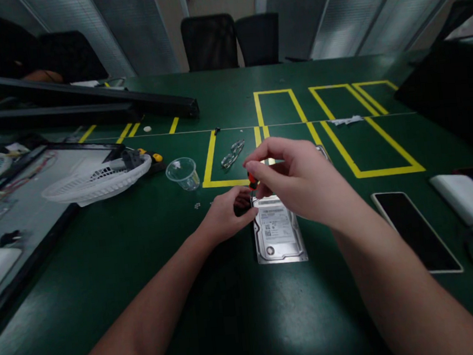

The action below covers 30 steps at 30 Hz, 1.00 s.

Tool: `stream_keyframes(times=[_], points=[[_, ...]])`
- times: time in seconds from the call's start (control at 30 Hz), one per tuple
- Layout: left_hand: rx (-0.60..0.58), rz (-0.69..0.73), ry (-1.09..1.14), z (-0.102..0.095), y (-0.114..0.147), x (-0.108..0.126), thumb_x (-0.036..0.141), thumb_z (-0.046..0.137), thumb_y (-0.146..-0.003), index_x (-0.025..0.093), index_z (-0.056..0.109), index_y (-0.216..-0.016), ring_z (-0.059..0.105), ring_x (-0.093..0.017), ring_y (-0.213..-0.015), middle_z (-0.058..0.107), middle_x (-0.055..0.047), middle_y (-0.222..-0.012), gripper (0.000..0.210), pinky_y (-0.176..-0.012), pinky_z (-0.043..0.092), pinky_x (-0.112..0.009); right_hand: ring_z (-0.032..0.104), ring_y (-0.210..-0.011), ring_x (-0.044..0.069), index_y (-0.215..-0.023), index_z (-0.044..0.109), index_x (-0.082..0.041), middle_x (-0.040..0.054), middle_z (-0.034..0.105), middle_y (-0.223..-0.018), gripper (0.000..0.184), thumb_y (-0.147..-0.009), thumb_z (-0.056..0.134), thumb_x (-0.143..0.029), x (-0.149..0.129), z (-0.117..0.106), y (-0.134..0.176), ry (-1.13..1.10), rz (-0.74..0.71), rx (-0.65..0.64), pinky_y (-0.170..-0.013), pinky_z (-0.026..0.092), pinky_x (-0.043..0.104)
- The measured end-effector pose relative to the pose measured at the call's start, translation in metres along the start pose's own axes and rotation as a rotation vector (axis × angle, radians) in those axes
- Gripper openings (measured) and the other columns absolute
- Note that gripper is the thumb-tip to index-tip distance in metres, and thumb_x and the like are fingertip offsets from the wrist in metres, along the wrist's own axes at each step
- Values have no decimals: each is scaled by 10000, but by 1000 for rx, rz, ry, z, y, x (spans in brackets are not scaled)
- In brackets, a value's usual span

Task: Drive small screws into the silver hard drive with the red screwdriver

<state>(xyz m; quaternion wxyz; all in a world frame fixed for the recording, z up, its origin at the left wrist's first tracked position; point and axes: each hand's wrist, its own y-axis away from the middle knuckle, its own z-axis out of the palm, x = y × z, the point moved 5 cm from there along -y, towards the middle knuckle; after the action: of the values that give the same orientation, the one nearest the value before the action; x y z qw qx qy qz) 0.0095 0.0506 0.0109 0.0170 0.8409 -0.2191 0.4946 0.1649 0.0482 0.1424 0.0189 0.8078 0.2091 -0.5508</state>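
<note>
A silver hard drive (278,232) with a white label lies flat on the green table before me. My right hand (299,177) pinches a small red-and-black screwdriver (253,182), held upright over the drive's far left corner. My left hand (225,215) is curled at that same corner, its thumb on the drive's left edge and its fingers bent around the far side. The screwdriver's tip is partly hidden by my fingers. Several tiny silver pieces, apparently screws (197,206), lie left of my left hand, near a clear plastic cup (183,174).
Glasses (233,154) lie beyond my hands, inside yellow tape. On the right are a phone (417,232) and a white box-shaped device (469,205) with a black cable. A white fan grille (98,182) and a large panel (52,178) occupy the left. Another person (2,49) sits far left.
</note>
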Motion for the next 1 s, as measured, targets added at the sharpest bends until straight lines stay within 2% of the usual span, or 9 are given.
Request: stream_keyframes(times=[0.1, 0.23, 0.43, 0.63, 0.7, 0.8, 0.87, 0.93, 1.0], points=[[8, -5, -2, 1, 0, -2, 304, 788, -909, 167, 668, -1130, 759, -214, -926, 783, -91, -1057, 287, -864, 648, -375, 647, -601, 147, -954, 676, -195, 36, 747, -860, 99, -991, 726, -271, -1, -1, 2, 27, 8, 13, -509, 432, 299], [10, -3, -4, 1, 0, -3, 294, 793, -906, 170, 673, -1160, 765, -215, -927, 788, -83, -1050, 307, -861, 649, -369, 656, -696, 147, -991, 688, -190, 53, 768, -1033, 26, -1000, 664, -188, -6, -1, 3, 18, -72, -3, -560, 438, 305], [6, 7, -4, 0, 0, -1, 304, 781, -921, 172, 665, -1195, 764, -217, -968, 786, -98, -1116, 325, -889, 651, -377, 687, -787, 177, -990, 782, -175, 48, 767, -962, 157, -1047, 669, -268, -4, 1, 1, 27, -106, -44, -674, 501, 323], [0, -15, -10, 0, 1, 1, 306, 787, -908, 167, 660, -1116, 763, -213, -952, 783, -98, -1088, 280, -886, 654, -373, 708, -716, 176, -1132, 739, -174, 58, 741, -924, 232, -1105, 526, -262, 3, 1, -1, -14, -22, -30, -637, 520, 323], [0, -16, -1, 0, 1, 0, 308, 788, -909, 169, 659, -1129, 765, -215, -956, 784, -97, -1085, 290, -886, 654, -374, 699, -702, 178, -1067, 724, -185, 58, 744, -920, 157, -1075, 602, -285, 3, 0, 0, 7, -15, -7, -602, 496, 320], [-1, -11, 5, 1, 0, -2, 307, 781, -919, 167, 661, -1171, 766, -213, -957, 786, -96, -1089, 312, -888, 650, -373, 612, -577, 157, -962, 676, -212, 1, 667, -721, 102, -1006, 711, -297, 2, -1, 2, 42, 3, 12, -509, 391, 303], [1, -8, 1, 1, 0, -3, 298, 780, -920, 170, 661, -1178, 765, -208, -939, 788, -86, -1068, 312, -879, 649, -366, 560, -539, 142, -953, 663, -219, -25, 617, -669, 73, -989, 710, -260, 1, -1, 3, 45, -1, 12, -494, 355, 298], [5, -8, -8, 1, 0, -3, 292, 785, -914, 173, 663, -1165, 762, -203, -921, 789, -77, -1047, 303, -869, 650, -361, 577, -593, 141, -974, 684, -213, 1, 682, -789, 12, -985, 684, -217, -2, -1, 3, 42, -33, 7, -522, 375, 301], [10, -7, -14, 1, 0, -3, 297, 786, -915, 171, 665, -1157, 761, -204, -924, 788, -78, -1054, 298, -869, 650, -361, 625, -695, 157, -1013, 725, -198, 37, 745, -966, 65, -988, 666, -194, -5, 0, 3, 43, -77, -1, -580, 421, 312]])
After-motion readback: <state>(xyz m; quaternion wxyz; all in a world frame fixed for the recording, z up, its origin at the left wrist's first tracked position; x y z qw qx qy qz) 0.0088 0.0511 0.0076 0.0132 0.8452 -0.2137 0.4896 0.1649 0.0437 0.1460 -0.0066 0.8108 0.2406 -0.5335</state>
